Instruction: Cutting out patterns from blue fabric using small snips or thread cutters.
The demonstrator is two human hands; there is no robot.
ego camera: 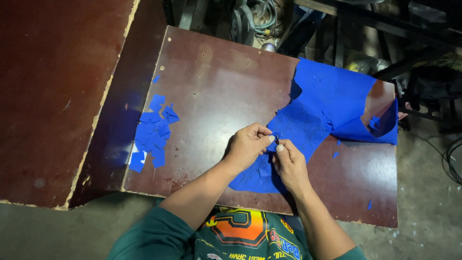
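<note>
Both hands (267, 147) pinch blue sheet (313, 115) (stretching up-right).

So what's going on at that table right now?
A person works with both bare hands at a dark brown table. The left hand and right hand meet over a large blue sheet scored into small shapes, their fingertips pinching at one small piece. A pile of loose blue pieces lies near the table's left edge, and a few stray bits sit to the right. The sheet's far end curls up at the table's right edge.
</note>
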